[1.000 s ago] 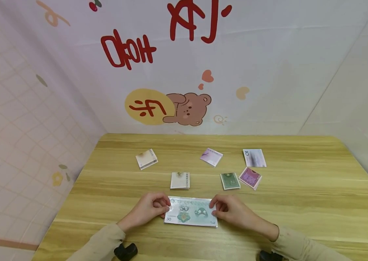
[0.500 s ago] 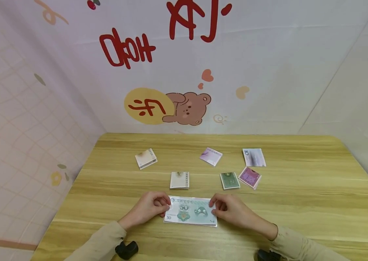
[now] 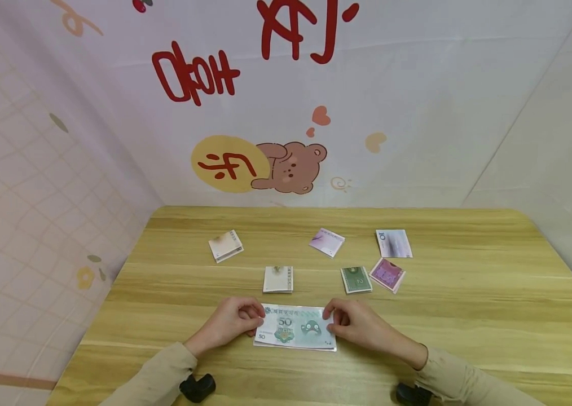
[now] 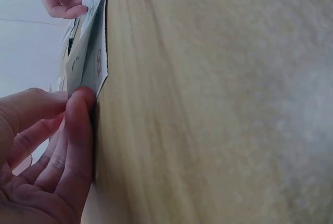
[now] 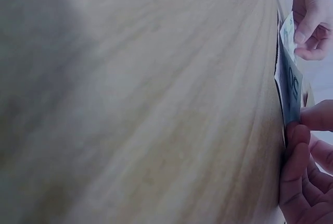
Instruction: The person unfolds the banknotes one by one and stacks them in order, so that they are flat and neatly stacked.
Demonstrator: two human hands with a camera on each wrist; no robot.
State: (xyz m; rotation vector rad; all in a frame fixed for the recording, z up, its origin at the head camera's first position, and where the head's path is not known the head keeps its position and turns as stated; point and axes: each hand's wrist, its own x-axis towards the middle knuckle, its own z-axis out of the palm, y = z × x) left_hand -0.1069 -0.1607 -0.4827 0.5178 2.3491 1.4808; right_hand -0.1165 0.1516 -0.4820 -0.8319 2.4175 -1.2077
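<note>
A pale green and white play banknote marked 50 (image 3: 293,328) lies lengthwise between my hands near the front of the table. My left hand (image 3: 231,322) pinches its left end between thumb and fingers. At the right end, my right hand (image 3: 362,326) pinches it the same way. A second paper layer shows beneath the note (image 4: 75,67) in the left wrist view, slightly apart from it. In the right wrist view the note (image 5: 293,81) tilts up off the layer below. Whether that layer is a separate note or a fold, I cannot tell.
Several folded notes lie beyond my hands on the wooden table (image 3: 469,293): a cream one (image 3: 226,246), a whitish one (image 3: 278,279), a lilac one (image 3: 327,242), a green one (image 3: 356,279), a magenta one (image 3: 387,274) and a grey-violet one (image 3: 394,243). A printed cloth (image 3: 392,84) hangs behind.
Both hands keep their pinch on the banknote. Its front edge has lifted slightly away from the layer beneath. The other notes lie as before; the head view has shifted a little.
</note>
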